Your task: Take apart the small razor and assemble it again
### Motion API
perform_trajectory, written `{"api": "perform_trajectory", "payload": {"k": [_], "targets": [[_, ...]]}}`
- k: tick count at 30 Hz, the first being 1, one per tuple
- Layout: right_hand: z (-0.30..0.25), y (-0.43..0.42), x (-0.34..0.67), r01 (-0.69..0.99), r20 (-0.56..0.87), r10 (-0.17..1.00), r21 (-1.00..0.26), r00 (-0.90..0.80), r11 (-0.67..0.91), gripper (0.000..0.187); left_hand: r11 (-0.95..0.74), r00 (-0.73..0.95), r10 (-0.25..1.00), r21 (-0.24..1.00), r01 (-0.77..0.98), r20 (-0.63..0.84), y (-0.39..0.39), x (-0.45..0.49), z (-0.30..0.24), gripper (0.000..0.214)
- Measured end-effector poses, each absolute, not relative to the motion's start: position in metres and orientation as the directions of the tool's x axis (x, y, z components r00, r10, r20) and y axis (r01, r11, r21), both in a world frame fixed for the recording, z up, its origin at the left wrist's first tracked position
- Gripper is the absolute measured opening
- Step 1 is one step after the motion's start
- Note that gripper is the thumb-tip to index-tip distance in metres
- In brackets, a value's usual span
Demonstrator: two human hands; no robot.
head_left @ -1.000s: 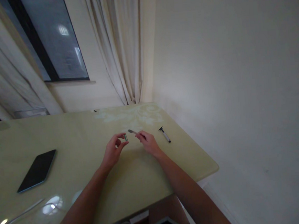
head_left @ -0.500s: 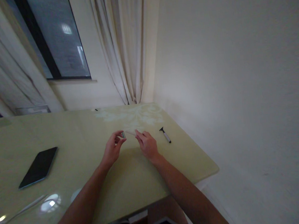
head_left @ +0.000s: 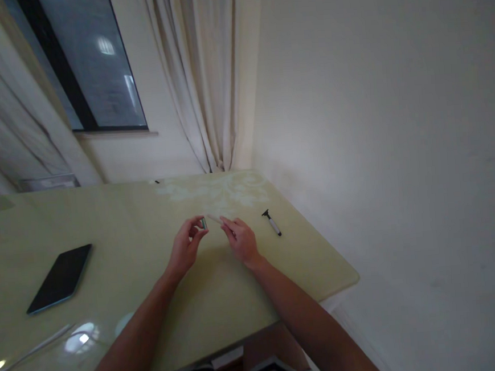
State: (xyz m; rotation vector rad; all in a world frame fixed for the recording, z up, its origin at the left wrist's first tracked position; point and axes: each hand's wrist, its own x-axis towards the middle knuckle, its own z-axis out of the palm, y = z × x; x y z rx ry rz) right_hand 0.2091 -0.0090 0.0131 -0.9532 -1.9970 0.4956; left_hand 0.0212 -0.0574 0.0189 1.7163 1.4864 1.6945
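Note:
Between the thumb and fingertips of my left hand (head_left: 186, 244) is a small rectangular green-and-dark piece (head_left: 204, 224) that looks like a razor cartridge, held on edge above the table. My right hand (head_left: 241, 240) is closed around a thin pale stick (head_left: 214, 218). The stick's far end points left, close to the cartridge; whether they touch I cannot tell. To the right of my right hand lies a razor (head_left: 271, 222) with a grey-white handle and a black T-shaped top.
A black tablet (head_left: 60, 279) lies on the pale green table (head_left: 214, 308) at left. A white cable (head_left: 31, 352) runs near the front left. A small dark object (head_left: 157, 182) sits by the far edge. A wall (head_left: 376, 141) borders the right side.
The right hand and its stick have come slightly closer to the left hand. Both hands keep their grips. The whole view has shifted a little.

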Motion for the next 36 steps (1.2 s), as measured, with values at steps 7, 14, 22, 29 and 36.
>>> {"api": "perform_trajectory", "payload": {"k": [7,14,22,29,36], "targets": [[0.012,-0.007,0.212,0.409,0.531,0.763,-0.645,-0.37,0.646,0.038,-0.426,-0.236,0.791,0.785,0.45,0.565,-0.058,0.021,0.02,0.033],[0.007,-0.004,0.21,0.406,0.552,0.746,-0.626,-0.372,0.666,0.039,-0.431,-0.21,0.799,0.781,0.453,0.563,-0.057,0.021,0.017,0.033],[0.004,-0.002,0.211,0.377,0.634,0.681,-0.568,-0.366,0.732,0.042,-0.428,-0.228,0.798,0.791,0.436,0.558,-0.057,0.022,0.018,0.034],[0.003,-0.004,0.208,0.365,0.638,0.668,-0.56,-0.382,0.744,0.042,-0.417,-0.258,0.794,0.802,0.427,0.55,-0.059,0.024,0.022,0.034],[0.001,-0.001,0.209,0.342,0.641,0.645,-0.547,-0.415,0.764,0.04,-0.418,-0.267,0.784,0.795,0.44,0.56,-0.058,0.02,0.021,0.034]]}}
